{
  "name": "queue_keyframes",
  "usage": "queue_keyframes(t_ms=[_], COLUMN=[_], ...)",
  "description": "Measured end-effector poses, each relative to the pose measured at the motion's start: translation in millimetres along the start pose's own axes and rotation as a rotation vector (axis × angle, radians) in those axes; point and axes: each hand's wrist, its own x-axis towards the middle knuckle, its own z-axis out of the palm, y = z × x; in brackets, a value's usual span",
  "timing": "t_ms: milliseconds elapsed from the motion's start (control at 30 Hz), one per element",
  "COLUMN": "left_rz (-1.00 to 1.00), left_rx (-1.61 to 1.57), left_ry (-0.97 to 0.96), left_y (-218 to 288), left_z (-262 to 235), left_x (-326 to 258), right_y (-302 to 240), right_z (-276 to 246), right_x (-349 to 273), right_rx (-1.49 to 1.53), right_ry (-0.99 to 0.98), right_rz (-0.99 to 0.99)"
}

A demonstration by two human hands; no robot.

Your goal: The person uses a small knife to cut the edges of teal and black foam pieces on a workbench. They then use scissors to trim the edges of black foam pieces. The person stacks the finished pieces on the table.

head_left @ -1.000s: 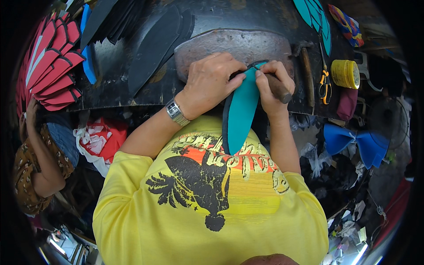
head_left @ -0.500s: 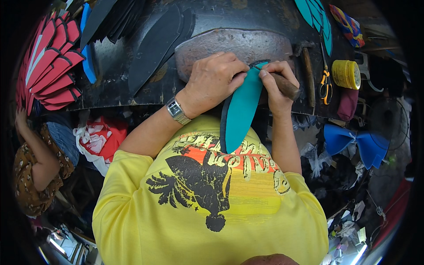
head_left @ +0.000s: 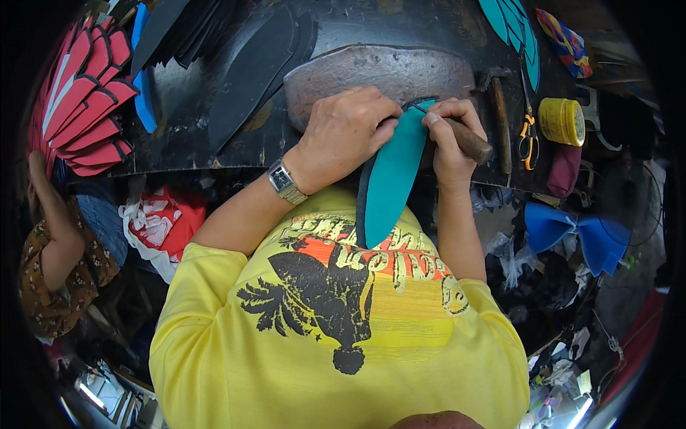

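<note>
A teal shoe sole (head_left: pixel 397 179) with a black layer under its left edge slants from the bench edge toward my yellow shirt. My left hand (head_left: pixel 346 123) is closed on its far left side, thumb and fingers pinching the edge. In my right hand (head_left: pixel 451 139) is an awl (head_left: pixel 469 141) with a wooden handle; its thin metal shaft points left across the sole's far end. A black strip shows at that far end, but the awl's tip is too small to make out. Behind both hands lies a worn metal slab (head_left: pixel 386 66).
Black soles (head_left: pixel 254 75) and fanned red soles (head_left: pixel 89 107) lie left; teal soles (head_left: pixel 513 32) lie far right. A hammer (head_left: pixel 499 125), orange-handled scissors (head_left: pixel 528 143) and yellow tub (head_left: pixel 562 121) stand rightward. Another person's arm (head_left: pixel 58 229) reaches in at far left.
My right hand and the awl have shifted slightly right, showing more of the shaft. My left hand and the sole stay in place. The other person's arm has moved a little.
</note>
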Motion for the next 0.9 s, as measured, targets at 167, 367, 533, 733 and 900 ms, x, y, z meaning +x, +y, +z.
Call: queue_keyframes(t_ms=[167,367,533,733,900], left_rz=[0.02,-0.008,-0.024,-0.002,0.04], left_rx=[0.006,0.01,-0.007,-0.018,-0.007], left_ry=[0.01,0.01,0.048,0.025,0.051], left_y=[-0.7,1.2,2.4,-0.7,-1.0], left_z=[1.2,0.3,-3.8,-3.6,-1.0], left_x=[-0.3,-1.7,-8.6,-8.7,-8.0], right_y=[-2.2,-7.4,-7.1,-3.9,-3.1], right_z=[0.9,7.6,6.5,3.7,1.8], right_x=[-1.1,-0.5,-1.0,-0.9,-1.7], right_rx=[-0.144,-0.276,-0.227,-0.245,-0.057], right_ry=[-0.04,-0.061,-0.051,-0.049,-0.018], right_rz=[-0.056,-0.163,-0.12,-0.113,-0.02])
